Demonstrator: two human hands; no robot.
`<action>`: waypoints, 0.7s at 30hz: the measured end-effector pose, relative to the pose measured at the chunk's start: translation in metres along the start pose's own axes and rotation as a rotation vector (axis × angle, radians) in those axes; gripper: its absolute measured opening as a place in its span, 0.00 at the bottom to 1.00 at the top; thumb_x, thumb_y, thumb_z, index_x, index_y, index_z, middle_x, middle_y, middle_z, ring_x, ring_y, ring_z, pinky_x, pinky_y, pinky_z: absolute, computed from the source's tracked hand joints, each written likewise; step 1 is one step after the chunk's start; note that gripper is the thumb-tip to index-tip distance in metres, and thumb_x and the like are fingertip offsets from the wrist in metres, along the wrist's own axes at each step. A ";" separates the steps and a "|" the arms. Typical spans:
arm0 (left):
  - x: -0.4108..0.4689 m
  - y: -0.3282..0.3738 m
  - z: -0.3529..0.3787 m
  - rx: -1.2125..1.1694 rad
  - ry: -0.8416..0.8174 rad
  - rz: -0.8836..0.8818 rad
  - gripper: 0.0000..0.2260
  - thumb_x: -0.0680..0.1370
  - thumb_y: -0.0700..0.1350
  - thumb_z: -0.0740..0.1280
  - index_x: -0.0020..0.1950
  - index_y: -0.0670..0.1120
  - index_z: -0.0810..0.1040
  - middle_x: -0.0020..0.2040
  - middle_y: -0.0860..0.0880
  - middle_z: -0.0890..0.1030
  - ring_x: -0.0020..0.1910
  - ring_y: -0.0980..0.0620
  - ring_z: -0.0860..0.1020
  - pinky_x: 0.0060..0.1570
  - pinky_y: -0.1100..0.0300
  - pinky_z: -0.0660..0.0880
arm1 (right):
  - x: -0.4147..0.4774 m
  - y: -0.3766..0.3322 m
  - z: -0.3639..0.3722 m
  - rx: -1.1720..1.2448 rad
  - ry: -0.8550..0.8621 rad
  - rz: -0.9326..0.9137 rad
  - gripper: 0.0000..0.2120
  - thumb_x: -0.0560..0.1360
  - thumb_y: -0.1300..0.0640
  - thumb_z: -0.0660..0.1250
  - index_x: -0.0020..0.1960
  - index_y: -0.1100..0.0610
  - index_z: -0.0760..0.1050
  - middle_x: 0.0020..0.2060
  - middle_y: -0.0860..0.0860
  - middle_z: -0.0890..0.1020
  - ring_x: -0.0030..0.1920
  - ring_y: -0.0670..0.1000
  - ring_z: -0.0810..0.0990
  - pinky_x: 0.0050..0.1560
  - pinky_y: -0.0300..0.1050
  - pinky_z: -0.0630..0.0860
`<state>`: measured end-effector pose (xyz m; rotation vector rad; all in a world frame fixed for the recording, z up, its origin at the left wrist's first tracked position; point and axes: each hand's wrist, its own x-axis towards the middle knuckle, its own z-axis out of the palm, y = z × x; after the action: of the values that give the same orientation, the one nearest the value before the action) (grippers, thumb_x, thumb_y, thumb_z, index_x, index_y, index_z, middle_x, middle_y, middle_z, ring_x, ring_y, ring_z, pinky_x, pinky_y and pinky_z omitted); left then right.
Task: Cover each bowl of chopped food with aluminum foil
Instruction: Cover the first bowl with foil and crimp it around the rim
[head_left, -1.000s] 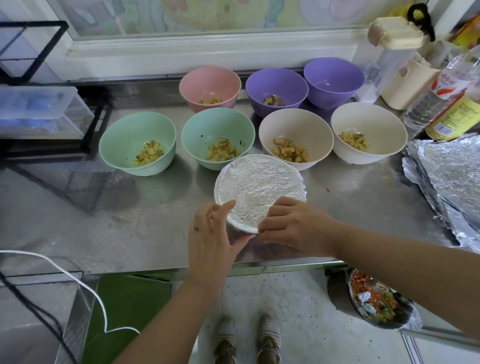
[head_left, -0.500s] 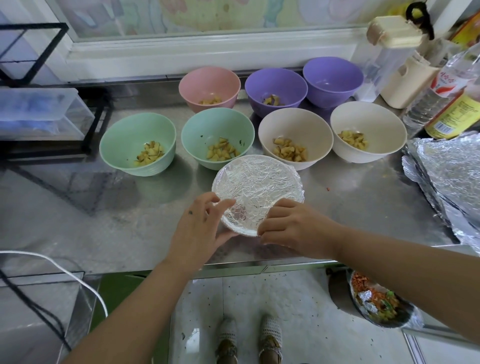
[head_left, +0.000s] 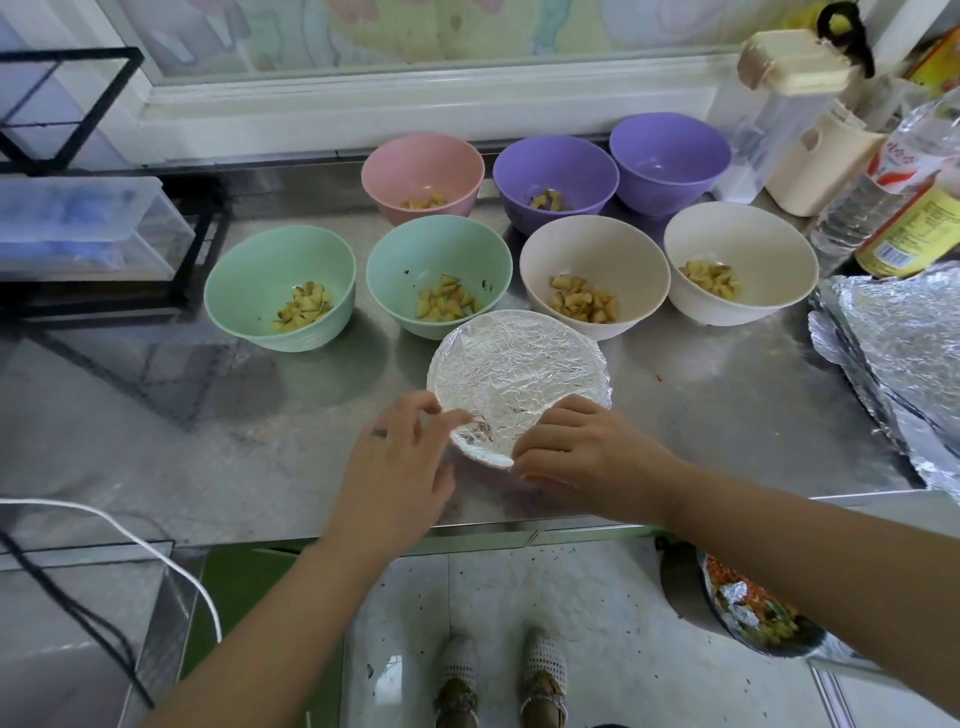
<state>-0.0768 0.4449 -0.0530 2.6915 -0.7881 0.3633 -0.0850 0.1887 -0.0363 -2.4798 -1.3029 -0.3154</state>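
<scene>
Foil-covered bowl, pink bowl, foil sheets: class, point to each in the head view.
Foil-covered bowl (head_left: 519, 364), head view, middle of its crinkled foil top.
Pink bowl (head_left: 423, 165), head view, bare inner wall.
Foil sheets (head_left: 904, 353), head view, top sheet.

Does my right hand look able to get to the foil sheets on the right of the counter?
Likely yes, once it lets go: the right hand grips the covered bowl at its rim, and nothing stands between it and the foil sheets.
</scene>
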 end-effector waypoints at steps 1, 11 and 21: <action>-0.004 0.010 -0.002 -0.039 0.013 0.032 0.21 0.71 0.45 0.73 0.62 0.50 0.75 0.60 0.47 0.71 0.45 0.48 0.78 0.45 0.54 0.77 | -0.002 0.000 -0.002 0.023 0.028 0.041 0.06 0.78 0.54 0.71 0.52 0.55 0.82 0.50 0.50 0.84 0.47 0.53 0.81 0.51 0.49 0.76; -0.005 0.042 0.016 -0.237 0.084 0.020 0.10 0.81 0.50 0.64 0.50 0.48 0.83 0.48 0.53 0.79 0.34 0.50 0.77 0.35 0.57 0.76 | -0.019 0.010 -0.004 -0.048 0.060 0.118 0.09 0.79 0.52 0.67 0.51 0.54 0.85 0.47 0.50 0.84 0.45 0.55 0.80 0.46 0.52 0.77; 0.001 0.026 0.018 -0.219 0.083 0.078 0.01 0.78 0.43 0.70 0.49 0.47 0.81 0.48 0.52 0.79 0.33 0.50 0.76 0.32 0.54 0.76 | -0.010 0.011 0.001 -0.101 0.006 -0.042 0.08 0.82 0.56 0.65 0.56 0.56 0.82 0.49 0.53 0.82 0.45 0.55 0.79 0.51 0.51 0.76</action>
<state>-0.0879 0.4173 -0.0640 2.4327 -0.8570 0.3807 -0.0816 0.1761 -0.0426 -2.5343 -1.3702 -0.4083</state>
